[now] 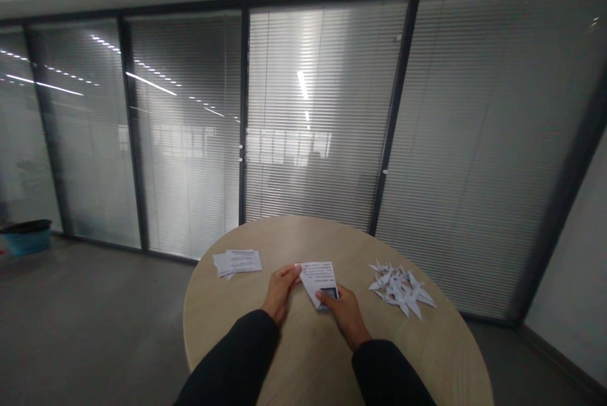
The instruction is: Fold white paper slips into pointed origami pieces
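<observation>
Fingers [289, 269] of the left hand [279, 295] are drawn together in a pinch at the upper left corner of a printed paper [317, 274]; those of the right hand [348, 317] likewise grip its lower right part, the thumb lying over its face beside a dark printed patch [330, 293]; each grip seems to part no wider than the paper requires; the paper sits between the two hands, above the middle of the counter [294, 233], though from where I stand I cannot tell whether it touches; its left edge slants, apparently from a fold, and the hold at opposite ends probably steadies it; to the left, loose printed sheets [244, 261] overlap, likely placed within reach yet clear of the forearms; to the right, white paper cranes [401, 291] lie heaped, perhaps set aside so that no sleeve [389, 371] crushes them; beyond stand glass partitions with blinds [322, 115]; a blue tub [27, 241] rests on the floor [118, 311], far left.
</observation>
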Motion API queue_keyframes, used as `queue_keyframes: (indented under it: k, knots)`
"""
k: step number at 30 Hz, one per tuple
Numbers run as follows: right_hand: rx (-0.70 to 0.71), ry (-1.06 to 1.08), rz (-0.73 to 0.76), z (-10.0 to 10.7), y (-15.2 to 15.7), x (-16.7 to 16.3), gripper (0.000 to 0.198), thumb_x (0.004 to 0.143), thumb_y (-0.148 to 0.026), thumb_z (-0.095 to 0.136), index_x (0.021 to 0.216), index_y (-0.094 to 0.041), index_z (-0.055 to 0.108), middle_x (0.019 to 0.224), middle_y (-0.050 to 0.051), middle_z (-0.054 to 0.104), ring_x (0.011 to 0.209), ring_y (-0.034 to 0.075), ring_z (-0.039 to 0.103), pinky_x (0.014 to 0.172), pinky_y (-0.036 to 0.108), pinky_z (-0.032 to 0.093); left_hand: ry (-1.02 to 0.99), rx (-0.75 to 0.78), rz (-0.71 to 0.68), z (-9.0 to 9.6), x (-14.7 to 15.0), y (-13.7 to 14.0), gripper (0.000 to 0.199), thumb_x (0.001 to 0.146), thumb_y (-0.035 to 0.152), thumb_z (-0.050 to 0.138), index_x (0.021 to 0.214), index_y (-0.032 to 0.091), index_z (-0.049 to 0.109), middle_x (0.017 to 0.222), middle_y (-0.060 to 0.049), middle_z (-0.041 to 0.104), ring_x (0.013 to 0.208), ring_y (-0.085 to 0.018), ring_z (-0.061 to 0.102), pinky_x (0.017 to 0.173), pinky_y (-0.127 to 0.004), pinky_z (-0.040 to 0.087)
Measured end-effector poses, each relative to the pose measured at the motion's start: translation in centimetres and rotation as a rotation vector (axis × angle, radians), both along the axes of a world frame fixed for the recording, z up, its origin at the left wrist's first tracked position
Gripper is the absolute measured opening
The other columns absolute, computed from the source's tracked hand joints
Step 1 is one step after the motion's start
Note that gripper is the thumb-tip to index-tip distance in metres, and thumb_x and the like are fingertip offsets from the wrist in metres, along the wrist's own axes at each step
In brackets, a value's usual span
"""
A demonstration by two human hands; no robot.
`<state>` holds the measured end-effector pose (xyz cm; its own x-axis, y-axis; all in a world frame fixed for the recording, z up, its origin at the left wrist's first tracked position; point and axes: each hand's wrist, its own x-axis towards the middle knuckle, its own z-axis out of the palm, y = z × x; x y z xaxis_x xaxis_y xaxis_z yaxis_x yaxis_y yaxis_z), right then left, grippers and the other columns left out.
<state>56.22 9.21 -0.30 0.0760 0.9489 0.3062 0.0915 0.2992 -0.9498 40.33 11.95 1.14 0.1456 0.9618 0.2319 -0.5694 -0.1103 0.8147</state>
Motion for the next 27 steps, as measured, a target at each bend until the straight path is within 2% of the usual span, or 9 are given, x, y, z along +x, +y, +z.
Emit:
queue_keyframes:
  k: [12, 18, 27]
  knots:
    - [0.0, 0.009, 0.031, 0.31, -0.11, -0.07, 0.035, 0.06, -0.036, 0.075, 0.087, -0.014, 0.072, 0.089, 0.01, 0.074, 0.083, 0.029, 0.068, 0.079, 0.043, 0.052, -0.032, -0.031, 0.08, -0.25, 0.14, 0.27, 0.03, 0.064, 0.034, 0.077, 0.076, 0.008, 0.071, 0.081, -0.014, 0.073, 0.079, -0.024, 0.069, 0.086, -0.037, 0.051]
    - [-0.005, 0.02, 0.074, 0.31, -0.13, -0.2, 0.039, 0.059, -0.039, 0.077, 0.088, -0.014, 0.072, 0.09, 0.011, 0.074, 0.083, 0.029, 0.068, 0.079, 0.043, 0.052, -0.027, -0.059, 0.096, -0.31, 0.26, 0.18, 0.035, 0.066, 0.04, 0.074, 0.075, 0.007, 0.07, 0.079, -0.015, 0.073, 0.073, -0.024, 0.069, 0.076, -0.036, 0.053]
    - [-0.02, 0.016, 0.13, 0.63, -0.43, -0.72, 0.044, 0.057, -0.043, 0.078, 0.089, -0.014, 0.073, 0.089, 0.011, 0.074, 0.083, 0.028, 0.067, 0.08, 0.043, 0.051, 0.011, -0.084, 0.247, -0.27, 0.34, 0.23, 0.041, 0.063, 0.05, 0.072, 0.064, 0.01, 0.068, 0.066, -0.011, 0.071, 0.061, -0.021, 0.067, 0.062, -0.032, 0.052]
